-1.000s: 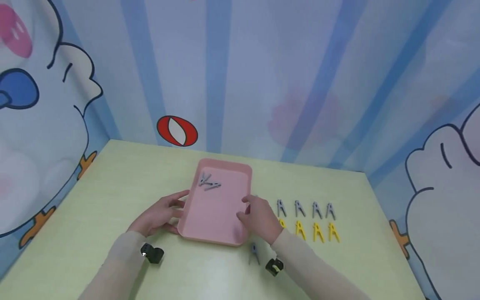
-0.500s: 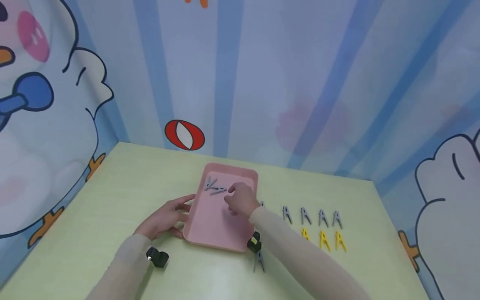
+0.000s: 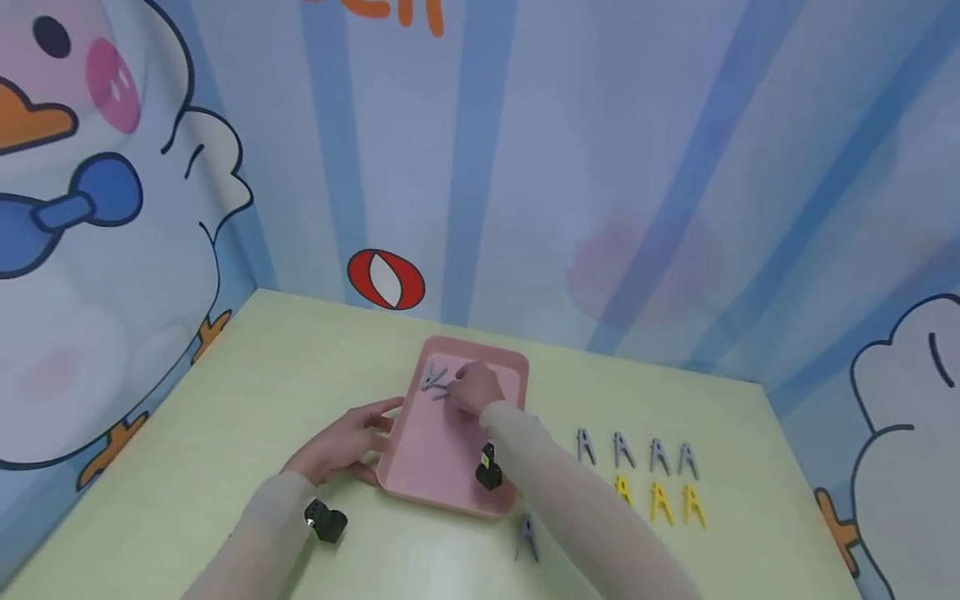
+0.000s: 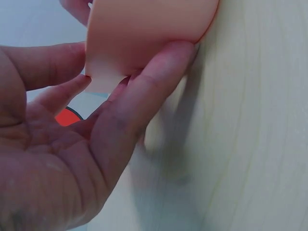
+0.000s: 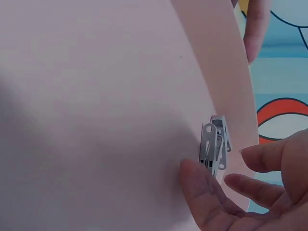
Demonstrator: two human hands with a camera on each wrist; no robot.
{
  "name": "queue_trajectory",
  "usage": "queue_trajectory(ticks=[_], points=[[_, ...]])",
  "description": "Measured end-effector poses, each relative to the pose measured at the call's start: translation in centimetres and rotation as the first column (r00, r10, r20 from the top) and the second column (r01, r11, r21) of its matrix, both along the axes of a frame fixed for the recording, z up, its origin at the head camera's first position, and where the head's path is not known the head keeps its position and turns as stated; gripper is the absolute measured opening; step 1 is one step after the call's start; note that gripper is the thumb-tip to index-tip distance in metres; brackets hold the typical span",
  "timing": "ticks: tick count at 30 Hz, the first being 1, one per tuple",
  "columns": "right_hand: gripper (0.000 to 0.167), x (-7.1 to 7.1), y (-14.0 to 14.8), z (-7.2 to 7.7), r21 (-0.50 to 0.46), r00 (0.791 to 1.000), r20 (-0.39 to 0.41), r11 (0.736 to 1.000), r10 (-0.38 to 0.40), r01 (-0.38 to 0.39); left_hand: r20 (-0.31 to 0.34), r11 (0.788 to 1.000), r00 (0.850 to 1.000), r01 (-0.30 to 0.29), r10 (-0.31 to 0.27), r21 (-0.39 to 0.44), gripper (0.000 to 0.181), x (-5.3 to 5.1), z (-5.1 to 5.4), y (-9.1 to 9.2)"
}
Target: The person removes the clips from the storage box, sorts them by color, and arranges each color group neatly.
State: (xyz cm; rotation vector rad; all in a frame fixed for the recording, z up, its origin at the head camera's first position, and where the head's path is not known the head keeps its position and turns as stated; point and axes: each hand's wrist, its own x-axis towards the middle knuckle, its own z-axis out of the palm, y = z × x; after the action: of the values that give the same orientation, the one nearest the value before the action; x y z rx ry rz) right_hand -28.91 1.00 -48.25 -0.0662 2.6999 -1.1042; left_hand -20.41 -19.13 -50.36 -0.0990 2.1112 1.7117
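The pink tray [image 3: 420,467] lies on the table. My left hand [image 3: 345,442] rests against its left side, fingers spread; up close in the left wrist view, the thumb [image 4: 163,72] and fingertips touch the tray's outer wall. Inside the tray, near its far left corner, are grey clothespins [image 3: 431,379]. My right hand [image 3: 476,387] reaches over them and partly covers them. In the right wrist view its thumb and fingers stand apart around the clothespins [image 5: 211,144]; whether the thumb touches one, I cannot tell.
Right of the tray stand a row of grey clothespins [image 3: 621,448] and a row of yellow clothespins [image 3: 660,502], partly behind my right sleeve. A single grey clothespin [image 3: 527,537] lies by the tray's near right corner. A printed wall [image 3: 562,167] borders the table.
From the tray's right edge, my right hand has moved across to the far left, over the grey clothespins. My left hand stays at the tray's left side. The head view has shifted slightly.
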Motion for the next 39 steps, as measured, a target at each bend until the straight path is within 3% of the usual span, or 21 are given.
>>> queue_trajectory(ticks=[2,6,9,15,21,25,29,34,39], points=[[0.02,-0.4,-0.2,-0.5,0.03,1.0,-0.023,0.999,0.011,-0.011,-0.002,1.0,1.0,-0.002,0.002,0.006,0.073,0.0,0.0,0.2],[0.042,-0.9,-0.3,-1.1,0.07,0.999,-0.046,0.997,0.016,-0.012,-0.003,1.0,1.0,0.008,-0.008,0.005,0.072,0.0,0.0,0.5],[0.049,-0.9,-0.3,-1.3,0.094,0.998,-0.054,0.995,0.021,-0.016,-0.003,1.0,1.0,0.01,-0.01,-0.001,0.072,0.0,-0.1,0.7],[0.049,-1.3,-0.2,-1.5,0.191,0.994,-0.064,0.979,0.089,-0.075,-0.011,1.0,1.0,0.01,-0.01,-0.01,0.072,0.0,-0.1,0.8],[0.042,-2.4,0.1,-1.1,0.272,0.99,-0.011,0.953,0.139,-0.131,-0.018,1.0,1.0,0.012,-0.012,-0.004,0.072,-0.3,0.1,0.7],[0.025,-2.5,-0.1,0.1,0.256,0.991,0.051,0.958,0.12,-0.129,-0.017,1.0,1.0,0.007,-0.007,-0.004,0.071,-0.4,0.1,0.7],[0.016,-2.3,-0.7,0.7,0.229,0.993,0.1,0.97,0.059,-0.081,-0.014,1.0,1.0,0.008,-0.008,-0.001,0.071,-0.3,0.0,0.5],[0.016,-2.6,-1.2,0.4,0.194,0.991,0.133,0.981,-0.014,-0.012,-0.023,0.999,1.0,0.017,-0.016,0.027,0.069,-0.3,-0.1,0.4],[0.015,-2.7,-1.5,0.6,0.251,0.991,0.136,0.967,0.017,-0.051,-0.027,0.999,1.0,0.014,-0.013,0.03,0.069,-0.3,-0.1,0.4]])
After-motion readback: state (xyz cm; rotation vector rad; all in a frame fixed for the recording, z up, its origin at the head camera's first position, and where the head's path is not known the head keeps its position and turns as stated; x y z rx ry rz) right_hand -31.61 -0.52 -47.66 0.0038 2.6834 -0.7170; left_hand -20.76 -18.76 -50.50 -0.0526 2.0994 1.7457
